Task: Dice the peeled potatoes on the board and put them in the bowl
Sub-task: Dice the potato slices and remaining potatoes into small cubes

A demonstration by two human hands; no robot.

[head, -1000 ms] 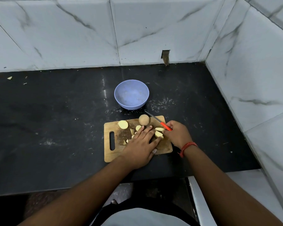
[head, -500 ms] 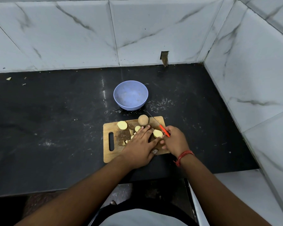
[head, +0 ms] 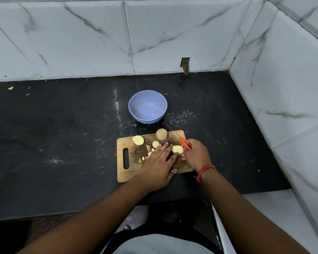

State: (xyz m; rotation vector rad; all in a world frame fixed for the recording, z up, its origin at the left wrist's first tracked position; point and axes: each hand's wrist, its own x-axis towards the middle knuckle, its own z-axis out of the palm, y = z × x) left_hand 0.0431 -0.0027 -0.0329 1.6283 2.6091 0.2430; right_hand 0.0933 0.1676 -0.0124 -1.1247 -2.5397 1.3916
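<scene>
A left hand [head: 159,162] lies flat, steadying a potato piece [head: 177,149] on the cutting board [head: 128,173]; the right hand [head: 195,154] grips an orange-handled knife [head: 184,145].

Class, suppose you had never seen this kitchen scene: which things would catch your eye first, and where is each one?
First, the two hands at the wooden cutting board in the middle of the black counter: the left hand lies flat beside a potato piece, while the right hand grips an orange-handled knife. Just beyond the board stands a blue bowl, holding no potato, and a whole potato waits at the board's far edge.
</scene>
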